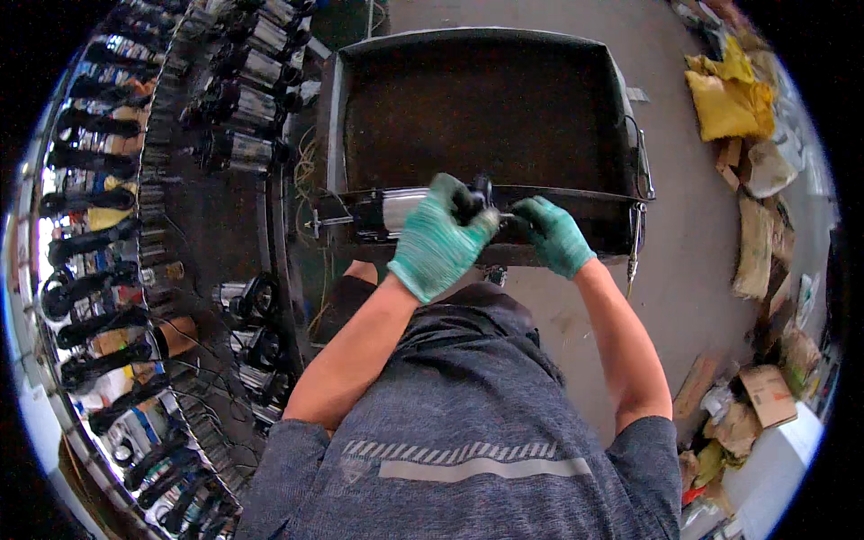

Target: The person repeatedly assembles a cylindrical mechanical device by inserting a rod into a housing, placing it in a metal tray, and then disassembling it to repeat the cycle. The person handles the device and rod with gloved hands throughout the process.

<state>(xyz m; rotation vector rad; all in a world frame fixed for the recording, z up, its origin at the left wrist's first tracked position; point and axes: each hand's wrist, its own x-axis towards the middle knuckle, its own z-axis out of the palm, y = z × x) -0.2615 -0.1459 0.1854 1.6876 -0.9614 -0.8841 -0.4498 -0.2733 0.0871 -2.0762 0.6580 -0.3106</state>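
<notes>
A cylindrical motor or pump (402,212) with a silver ribbed body and black ends lies sideways along the near side of a dark metal trough (468,37). Over its right end my left hand (438,241), in a green glove, curls its fingers against the black end piece (483,191). My right hand (555,238), also gloved in green, is close by on the right, its fingers pinched together. A thin pale bit shows between the two hands, too small to name. My fingers cover much of the black end.
Left of the trough, several similar silver-and-black motors (247,151) lie in rows, with more on a long rack (99,229). A metal rod with a fitting (634,256) hangs at the trough's right side. Yellow sacks (733,99) and cardboard (768,396) lie on the right-hand floor.
</notes>
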